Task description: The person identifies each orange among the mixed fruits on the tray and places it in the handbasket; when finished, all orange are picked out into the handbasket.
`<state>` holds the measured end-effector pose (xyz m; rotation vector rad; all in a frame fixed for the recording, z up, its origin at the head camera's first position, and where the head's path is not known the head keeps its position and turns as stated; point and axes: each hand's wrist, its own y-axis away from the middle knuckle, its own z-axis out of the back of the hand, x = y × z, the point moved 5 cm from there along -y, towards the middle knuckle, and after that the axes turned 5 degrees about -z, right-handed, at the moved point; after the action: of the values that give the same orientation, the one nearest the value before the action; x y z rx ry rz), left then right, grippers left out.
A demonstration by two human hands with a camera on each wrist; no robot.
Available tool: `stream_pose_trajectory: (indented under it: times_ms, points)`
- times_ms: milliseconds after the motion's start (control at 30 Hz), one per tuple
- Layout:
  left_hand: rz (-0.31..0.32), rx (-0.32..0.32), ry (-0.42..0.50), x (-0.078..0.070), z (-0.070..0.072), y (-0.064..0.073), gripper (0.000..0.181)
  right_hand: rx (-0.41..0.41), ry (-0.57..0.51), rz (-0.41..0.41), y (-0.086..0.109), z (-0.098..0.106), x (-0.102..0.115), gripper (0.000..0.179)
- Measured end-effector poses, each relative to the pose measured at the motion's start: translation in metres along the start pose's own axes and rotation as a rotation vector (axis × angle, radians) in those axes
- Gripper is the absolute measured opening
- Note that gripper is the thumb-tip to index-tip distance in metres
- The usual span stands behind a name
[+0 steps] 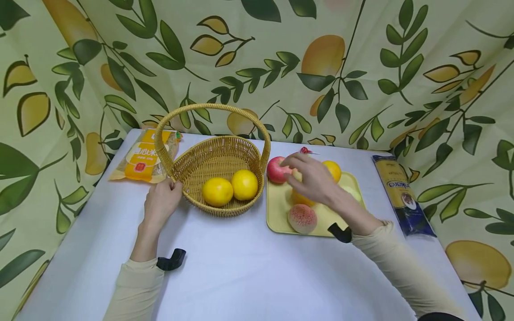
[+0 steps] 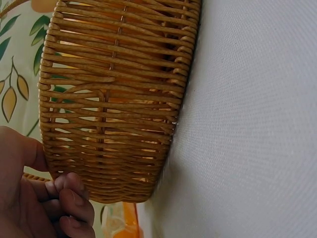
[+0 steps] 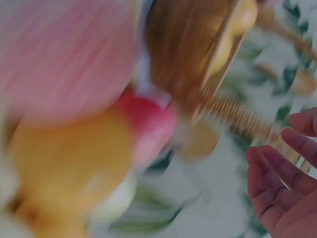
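My left hand (image 1: 162,200) pinches the left rim of a woven wicker basket (image 1: 196,167), curled fingers and thumb at its edge in the left wrist view too. Inside the basket sit two yellow-orange fruits (image 1: 217,192). Over a yellow tray (image 1: 277,216) hovers my right hand (image 1: 311,176); the right wrist view shows its fingers (image 3: 285,176) loosely bent with nothing between them. Beneath and around it are a pinkish peach (image 1: 303,219), a red apple (image 1: 277,170), an orange (image 1: 332,171) and other fruit partly covered by the hand.
At the back left lies an orange-and-clear food bag (image 1: 142,156), next to the basket. A blue-and-gold packet (image 1: 403,196) lies along the right table edge. Behind the tray is a small red item (image 1: 306,150). Patterned cloth (image 1: 281,102) hangs around the white table (image 1: 241,267).
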<state>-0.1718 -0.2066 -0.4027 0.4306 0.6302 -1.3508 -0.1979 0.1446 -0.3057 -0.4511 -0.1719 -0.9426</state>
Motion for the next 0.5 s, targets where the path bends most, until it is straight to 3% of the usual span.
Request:
stream_pose_trajectory:
  times_ms: [200,333,500]
  points:
    - [-0.003,-0.003,0.001,0.000,0.002,0.000,0.032,0.045,0.079,-0.286,0.014,0.027,-0.080,0.035]
    - [0.001,-0.001,0.001,0.000,0.002,0.000,0.032,0.160,0.126,-0.387,0.025,0.027,-0.119,0.046]
    - [0.010,0.005,-0.001,0.000,0.001,0.001,0.032,0.368,0.141,-0.467,0.034,0.014,-0.143,0.062]
